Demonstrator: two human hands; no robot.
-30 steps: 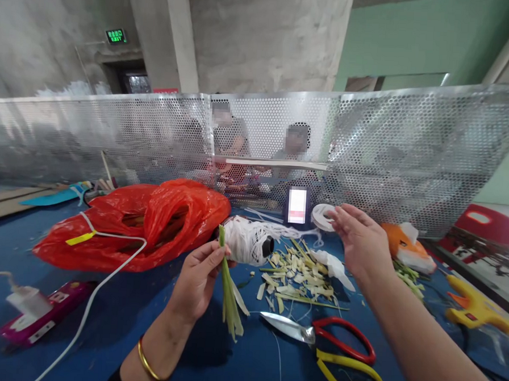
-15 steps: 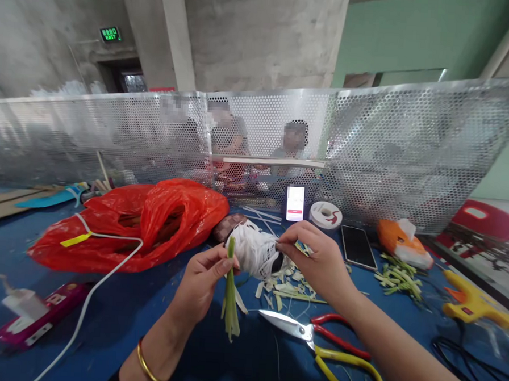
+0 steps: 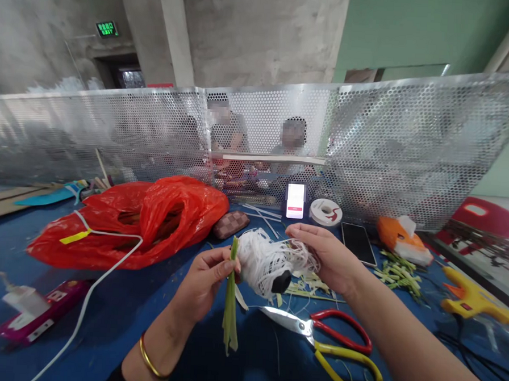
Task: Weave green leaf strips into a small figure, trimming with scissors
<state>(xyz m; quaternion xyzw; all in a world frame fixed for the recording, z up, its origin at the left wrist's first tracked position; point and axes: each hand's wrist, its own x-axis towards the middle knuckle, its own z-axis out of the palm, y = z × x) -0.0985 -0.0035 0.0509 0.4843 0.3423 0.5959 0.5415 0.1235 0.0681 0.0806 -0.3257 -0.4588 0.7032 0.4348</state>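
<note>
My left hand (image 3: 202, 281) pinches a bundle of thin green leaf strips (image 3: 230, 308) that hangs down from my fingers. My right hand (image 3: 330, 257) is closed on the loose strands of a white string spool (image 3: 263, 262) and holds it just above the blue table, right beside the strips. Red-and-yellow-handled scissors (image 3: 323, 342) lie on the table below my right forearm. Cut leaf scraps (image 3: 304, 287) lie under the spool.
A red plastic bag (image 3: 137, 218) lies at the left with a white cable (image 3: 100, 279) over it. A tape roll (image 3: 325, 212), a dark phone (image 3: 356, 243), a yellow glue gun (image 3: 473, 298) and a perforated metal screen (image 3: 410, 147) stand beyond; people sit behind the screen.
My right hand came back from the tape roll, took hold of the white string spool and lifted it off the table toward the leaf strips. The left hand stayed nearly still.
</note>
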